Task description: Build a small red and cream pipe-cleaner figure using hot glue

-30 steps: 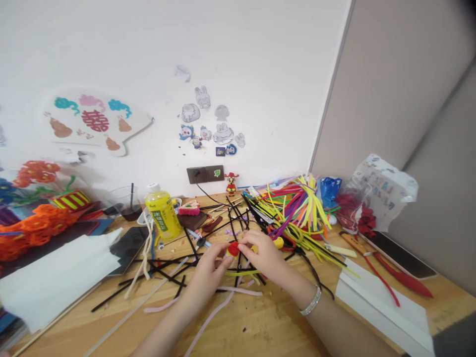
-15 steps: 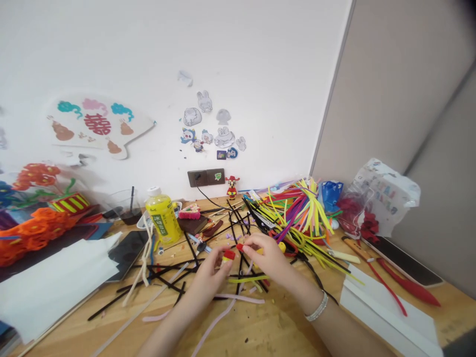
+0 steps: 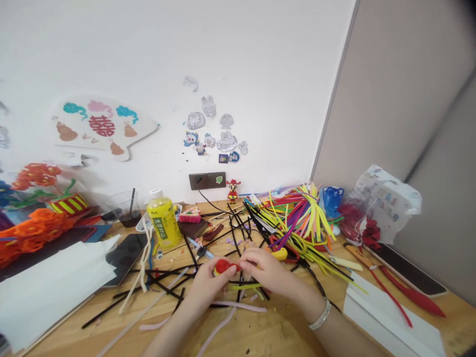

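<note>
On a cluttered wooden desk [image 3: 282,332] against a white wall, I pinch a small red-and-yellow coil [image 3: 222,267] at the near middle: my left hand [image 3: 206,286] grips its body, and my right hand [image 3: 265,271] is closed on the red end sticking out. To wind it well, I judge I should keep that end taut and each turn snug. Loose black stems [image 3: 174,277] lie around, a yellow bottle [image 3: 162,224] far left, a bright stem pile [image 3: 297,218] far right.
</note>
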{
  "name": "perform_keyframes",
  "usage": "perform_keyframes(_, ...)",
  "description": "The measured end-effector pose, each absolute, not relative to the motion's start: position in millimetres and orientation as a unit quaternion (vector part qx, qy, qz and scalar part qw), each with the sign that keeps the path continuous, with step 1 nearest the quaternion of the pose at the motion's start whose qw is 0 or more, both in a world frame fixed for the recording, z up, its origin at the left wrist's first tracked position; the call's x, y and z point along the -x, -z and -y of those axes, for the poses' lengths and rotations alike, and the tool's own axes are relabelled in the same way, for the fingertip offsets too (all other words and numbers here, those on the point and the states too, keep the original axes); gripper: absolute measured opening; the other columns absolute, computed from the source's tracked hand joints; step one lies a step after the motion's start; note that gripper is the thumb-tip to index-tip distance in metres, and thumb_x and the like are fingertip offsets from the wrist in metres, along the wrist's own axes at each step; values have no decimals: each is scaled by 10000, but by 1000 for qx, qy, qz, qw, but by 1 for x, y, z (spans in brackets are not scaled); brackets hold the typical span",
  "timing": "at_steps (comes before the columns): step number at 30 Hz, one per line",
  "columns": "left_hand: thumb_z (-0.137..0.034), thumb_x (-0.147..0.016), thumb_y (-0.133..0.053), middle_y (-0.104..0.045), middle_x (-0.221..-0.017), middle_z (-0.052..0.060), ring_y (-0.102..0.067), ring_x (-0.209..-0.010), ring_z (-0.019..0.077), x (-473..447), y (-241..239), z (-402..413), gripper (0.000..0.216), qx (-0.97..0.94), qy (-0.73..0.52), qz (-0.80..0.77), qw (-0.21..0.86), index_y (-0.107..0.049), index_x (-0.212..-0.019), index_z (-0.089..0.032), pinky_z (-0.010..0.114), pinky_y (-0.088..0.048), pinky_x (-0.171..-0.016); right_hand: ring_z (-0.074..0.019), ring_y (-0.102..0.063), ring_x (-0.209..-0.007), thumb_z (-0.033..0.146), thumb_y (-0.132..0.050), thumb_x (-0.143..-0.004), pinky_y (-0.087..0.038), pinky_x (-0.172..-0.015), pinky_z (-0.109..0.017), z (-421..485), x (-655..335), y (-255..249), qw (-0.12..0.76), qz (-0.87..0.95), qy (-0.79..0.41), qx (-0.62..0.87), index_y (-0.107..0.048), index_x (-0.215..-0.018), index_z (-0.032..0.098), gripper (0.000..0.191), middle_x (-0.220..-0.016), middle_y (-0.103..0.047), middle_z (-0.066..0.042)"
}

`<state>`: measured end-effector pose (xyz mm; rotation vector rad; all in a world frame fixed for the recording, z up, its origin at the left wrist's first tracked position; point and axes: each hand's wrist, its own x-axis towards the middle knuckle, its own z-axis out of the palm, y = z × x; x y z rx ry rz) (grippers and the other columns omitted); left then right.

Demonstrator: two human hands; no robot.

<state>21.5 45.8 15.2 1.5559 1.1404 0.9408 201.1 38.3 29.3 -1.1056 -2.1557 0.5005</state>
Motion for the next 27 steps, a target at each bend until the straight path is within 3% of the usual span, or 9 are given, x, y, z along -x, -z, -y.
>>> perform_keyframes(3,-402,-658,-614,-578,-623,-10,-519,-572,156,-18,-18,-48,230,-656,-416,-476,411,-574,-697,-179,268,-428,-571,-194,-493,-975,19,-507,-715,-362,-853,-291,-46,-228,-30,243,837,-68,485,-598,-947,188,302,-995,-603,-49)
perform_keyframes(6,-370,-662,-611,-615,-707,12,-556,-704,196,-15,-22,-49,182,-673,-436,-477,361,-577,-700,-195,301,-435,-704,-241,-515,-922,-27,-552,-577,-384,-802,-316,-54,-246,-20,218,825,-52,519,-602,-948,151,414,-943,-618,-88)
perform_keyframes(9,-364,-660,-603,-625,-698,14,-572,-687,204,-14,-23,-50,167,-684,-441,-478,330,-569,-692,-203,308,-449,-696,-221,-552,-853,-33,-542,-576,-388,-766,-287,-60,-243,-9,224,818,-48,528,-616,-884,164,373,-864,-634,-65)
perform_keyframes(14,-350,-659,-603,-640,-663,20,-589,-659,208,-15,-20,-50,154,-701,-433,-485,293,-576,-659,-199,304,-460,-659,-205,-566,-842,63,-562,-660,-394,-748,-271,-64,-234,-12,287,786,-38,546,-602,-918,169,281,-887,-628,-67)
perform_keyframes(19,-334,-674,-601,-626,-631,12,-581,-632,202,-15,-15,-52,142,-715,-426,-485,268,-572,-653,-196,299,-455,-623,-214,-572,-757,306,-544,-771,-409,-673,-294,-63,-241,-24,380,716,-37,585,-603,-871,155,190,-824,-630,-76)
perform_keyframes(22,-328,-699,-584,-612,-655,22,-575,-651,204,-14,-16,-52,143,-721,-431,-481,251,-567,-663,-191,309,-451,-641,-211,-563,-649,388,-540,-767,-400,-599,-295,-61,-242,-25,429,675,-56,597,-606,-767,158,239,-705,-619,-57)
perform_keyframes(27,-324,-698,-586,-619,-749,32,-585,-756,214,-11,-24,-50,120,-732,-468,-448,209,-558,-682,-208,319,-456,-726,-214,-586,-655,422,-573,-731,-433,-601,-294,-66,-240,-18,498,645,-140,563,-630,-764,150,279,-703,-646,-63)
